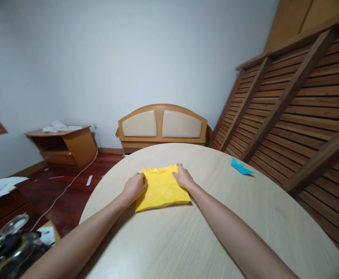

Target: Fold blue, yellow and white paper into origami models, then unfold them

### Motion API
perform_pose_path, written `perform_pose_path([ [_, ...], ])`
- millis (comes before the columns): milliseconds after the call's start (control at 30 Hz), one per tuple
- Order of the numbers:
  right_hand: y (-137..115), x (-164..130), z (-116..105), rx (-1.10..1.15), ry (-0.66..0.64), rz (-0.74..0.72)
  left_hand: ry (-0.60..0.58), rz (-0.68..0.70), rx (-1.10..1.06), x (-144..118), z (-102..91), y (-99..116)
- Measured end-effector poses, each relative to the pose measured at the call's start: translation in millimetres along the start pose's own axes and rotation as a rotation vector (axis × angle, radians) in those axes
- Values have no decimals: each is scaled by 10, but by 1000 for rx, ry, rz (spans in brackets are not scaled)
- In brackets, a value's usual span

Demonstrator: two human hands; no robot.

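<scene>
A creased sheet of yellow paper, with a pale underside showing along its edges, is at the middle of the round table. My left hand is closed on its left edge, fingers curled in. At the upper right edge, my right hand grips the paper with the thumb on top and the other fingers partly hidden behind. The sheet's near edge looks slightly raised from the tabletop. To the right, apart from both hands, lies a small folded blue paper boat.
The round wooden table fills the foreground. A slatted wooden frame leans along the right side. Beyond stands a headboard. A low cabinet, a white cord and a glass pot are on the left.
</scene>
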State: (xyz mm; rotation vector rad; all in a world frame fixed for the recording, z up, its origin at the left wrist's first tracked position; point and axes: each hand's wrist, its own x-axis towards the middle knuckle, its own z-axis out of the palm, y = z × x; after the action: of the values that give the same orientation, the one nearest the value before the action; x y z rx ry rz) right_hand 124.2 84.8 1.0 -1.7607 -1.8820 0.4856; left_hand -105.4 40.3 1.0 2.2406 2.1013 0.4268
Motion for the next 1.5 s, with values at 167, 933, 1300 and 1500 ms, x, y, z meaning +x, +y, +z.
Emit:
perform_pose_path([
  [167, 33, -78, 86, -129, 26, -36, 197, 185, 127, -99, 24, 138],
  [933, 538, -226, -212, -406, -271, -287, -172, 254, 132, -80, 166, 232],
  [1300, 2097, -233, -1504, -767, 423, 148, -217, 374, 15, 129, 78, 565],
  [1500, 2120, -271, -1487, -692, 305, 107, -324, 386, 27, 342, 219, 494],
])
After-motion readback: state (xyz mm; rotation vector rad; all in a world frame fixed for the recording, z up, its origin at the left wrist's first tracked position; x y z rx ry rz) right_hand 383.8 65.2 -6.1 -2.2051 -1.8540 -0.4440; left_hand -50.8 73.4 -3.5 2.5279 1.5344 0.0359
